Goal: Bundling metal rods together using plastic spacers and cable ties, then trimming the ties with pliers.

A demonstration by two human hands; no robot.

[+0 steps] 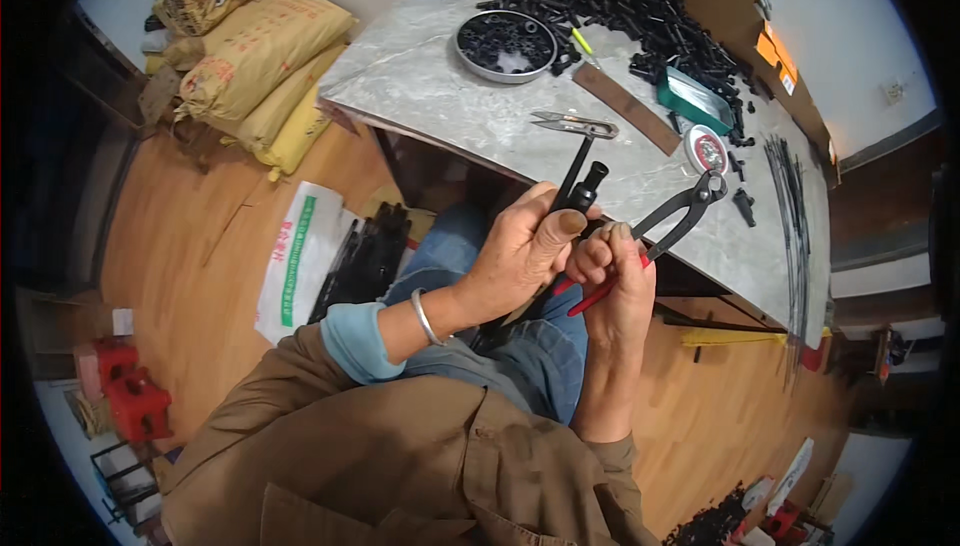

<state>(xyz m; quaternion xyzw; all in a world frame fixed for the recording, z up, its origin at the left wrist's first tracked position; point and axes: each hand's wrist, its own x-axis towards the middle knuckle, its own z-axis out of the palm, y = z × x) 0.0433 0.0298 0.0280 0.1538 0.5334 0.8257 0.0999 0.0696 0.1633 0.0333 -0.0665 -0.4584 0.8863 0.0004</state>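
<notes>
My left hand [522, 251] is closed around a black tubular fitting [592, 184] with a stepped end, and a thin black rod [573, 171] beside it. The thumb presses on the fitting, and the lower part is hidden behind the fingers. Close by on the right, my right hand [622, 271] grips end-cutting pincers [678, 218] with red handles. Their dark jaws point up and away over the table's edge, apart from the fitting. Thread snips [585, 126] lie on the grey table [420, 76] just beyond my hands.
A round metal dish [500, 76] of black rings, a brown strip [628, 111], a green box [685, 104] and a small dish [707, 151] stand on the table. Behind them spreads a heap of black parts [650, 21]. Long thin rods [790, 216] lie right; sacks [260, 56] are stacked left.
</notes>
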